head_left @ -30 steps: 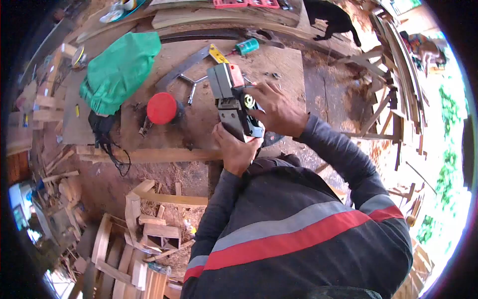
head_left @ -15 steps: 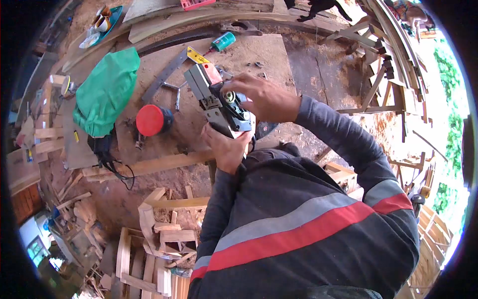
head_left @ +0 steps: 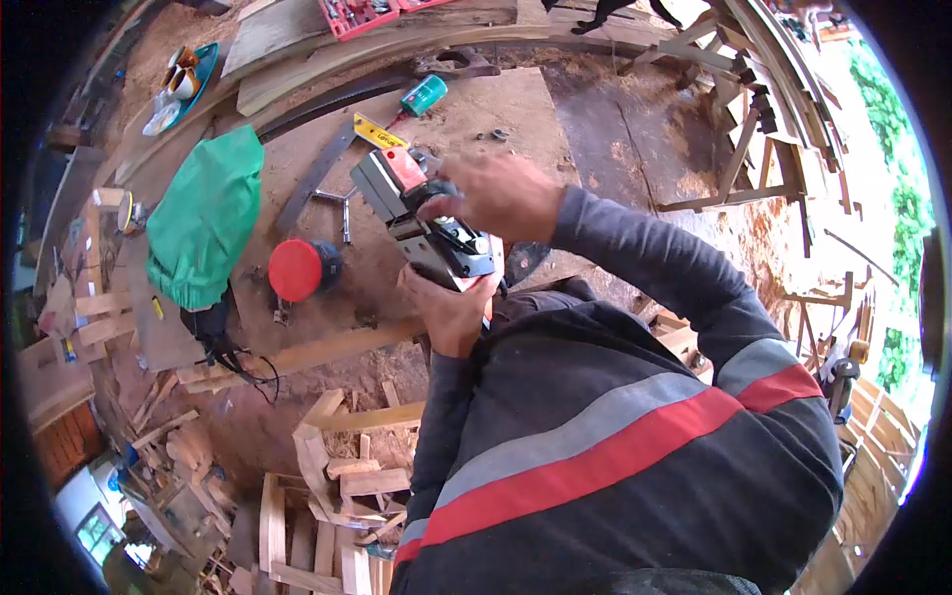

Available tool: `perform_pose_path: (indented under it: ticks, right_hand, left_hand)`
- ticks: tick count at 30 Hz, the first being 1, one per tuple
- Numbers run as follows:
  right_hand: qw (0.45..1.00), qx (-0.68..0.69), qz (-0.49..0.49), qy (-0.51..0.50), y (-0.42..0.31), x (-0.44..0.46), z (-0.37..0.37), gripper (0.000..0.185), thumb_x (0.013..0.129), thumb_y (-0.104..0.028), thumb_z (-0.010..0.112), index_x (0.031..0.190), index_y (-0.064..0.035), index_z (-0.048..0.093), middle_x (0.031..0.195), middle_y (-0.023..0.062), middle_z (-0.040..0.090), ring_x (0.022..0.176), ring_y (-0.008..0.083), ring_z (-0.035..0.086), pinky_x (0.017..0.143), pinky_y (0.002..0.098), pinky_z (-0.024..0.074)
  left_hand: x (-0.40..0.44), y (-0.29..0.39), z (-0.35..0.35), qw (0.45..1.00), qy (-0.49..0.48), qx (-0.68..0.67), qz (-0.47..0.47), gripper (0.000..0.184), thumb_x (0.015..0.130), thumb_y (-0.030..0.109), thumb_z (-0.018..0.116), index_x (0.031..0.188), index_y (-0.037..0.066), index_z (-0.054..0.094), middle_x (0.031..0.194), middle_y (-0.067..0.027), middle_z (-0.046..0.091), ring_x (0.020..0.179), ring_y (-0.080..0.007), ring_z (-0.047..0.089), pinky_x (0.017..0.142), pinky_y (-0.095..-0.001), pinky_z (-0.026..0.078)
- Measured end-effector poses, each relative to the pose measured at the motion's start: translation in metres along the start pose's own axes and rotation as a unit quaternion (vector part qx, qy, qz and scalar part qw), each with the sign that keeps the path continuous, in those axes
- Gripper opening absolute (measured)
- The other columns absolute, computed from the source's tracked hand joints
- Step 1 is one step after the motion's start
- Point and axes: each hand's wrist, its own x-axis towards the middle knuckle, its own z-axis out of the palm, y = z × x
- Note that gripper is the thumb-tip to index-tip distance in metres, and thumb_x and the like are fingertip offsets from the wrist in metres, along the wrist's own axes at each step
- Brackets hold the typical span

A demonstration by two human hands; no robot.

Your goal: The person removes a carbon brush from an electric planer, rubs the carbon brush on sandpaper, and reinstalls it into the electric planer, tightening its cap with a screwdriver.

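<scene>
My left hand (head_left: 451, 315) is closed around the lower end of what looks like an electric hand planer (head_left: 381, 188), held on its side over the workbench. Its grey plates face left, and its inner pulley parts show. Over those parts is my right hand (head_left: 501, 196), blurred, thumb and fingers curled towards the machine; whether it grips anything is unclear. Behind the planer lie a square with a yellow stock (head_left: 380, 132) and a T-shaped metal wrench (head_left: 345, 213). Left of it stands a red-lidded container (head_left: 296, 270).
A green cloth bag (head_left: 206, 218) on a black corded tool lies on the bench's left. Further back are a green bottle (head_left: 424, 96), a handsaw (head_left: 456, 65), a red toolbox (head_left: 359, 16) and a tray (head_left: 205, 71) with cups. Wooden frames (head_left: 367, 481) and offcuts crowd the floor below.
My right hand has shifted left and down over the planer's pulley parts and is now blurred. The left hand keeps its hold. The view has moved slightly.
</scene>
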Motion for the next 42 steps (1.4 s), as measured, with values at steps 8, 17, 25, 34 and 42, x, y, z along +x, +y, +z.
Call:
perform_pose_path:
  ticks: [8,17,25,34,42]
  right_hand:
    - [0.956,0.075,-0.271,-0.087,-0.008,-0.032,-0.007,0.044,0.074,-0.013,0.068,0.118,-0.0092,0.067,0.120,0.0133,0.059,0.116,0.0324,0.056,0.099,0.0442,0.0454]
    - [0.946,0.188,0.193,0.180,0.097,-0.092,-0.064,0.025,0.099,-0.014,0.063,0.119,0.0009,0.067,0.106,0.0115,0.074,0.094,0.0144,0.067,0.086,0.0324,0.0540]
    - [0.961,0.129,0.238,0.057,0.088,-0.195,0.023,0.020,0.094,-0.014,0.065,0.109,-0.0002,0.067,0.097,0.0179,0.068,0.086,0.0304,0.068,0.079,0.0387,0.0541]
    - [0.885,0.391,0.254,-0.010,0.025,-0.170,0.081,0.052,0.099,-0.039,0.064,0.124,0.0061,0.057,0.106,0.0278,0.068,0.098,0.0375,0.069,0.085,0.0437,0.0554]
    - [0.598,0.727,0.330,0.062,0.039,-0.070,0.115,0.054,0.090,-0.034,0.078,0.125,0.0043,0.062,0.112,0.0124,0.071,0.096,0.0206,0.070,0.087,0.0359,0.0570]
  left_hand:
    - [0.005,0.006,-0.006,0.998,-0.045,-0.029,-0.028,0.108,0.057,0.031,0.096,0.138,-0.011,0.038,0.135,-0.0275,0.043,0.131,-0.0391,0.039,0.110,-0.0522,0.033]
    - [0.018,-0.003,-0.053,0.987,-0.113,0.037,-0.110,0.104,0.062,0.025,0.096,0.141,-0.010,0.038,0.134,-0.0213,0.045,0.123,-0.0311,0.051,0.105,-0.0419,0.044]
    - [0.032,0.037,-0.063,0.970,-0.113,-0.140,-0.164,0.098,0.066,0.011,0.094,0.143,-0.012,0.037,0.129,-0.0164,0.055,0.117,-0.0224,0.056,0.104,-0.0371,0.045]
    - [0.050,0.050,-0.093,0.960,-0.135,-0.125,-0.210,0.053,0.092,0.019,0.078,0.133,-0.004,0.055,0.125,-0.0085,0.062,0.111,-0.0178,0.060,0.101,-0.0348,0.047]
    - [0.053,0.070,-0.046,0.987,-0.055,-0.016,-0.152,0.085,0.083,0.024,0.087,0.142,-0.008,0.035,0.129,-0.0153,0.058,0.111,-0.0222,0.061,0.098,-0.0343,0.049]
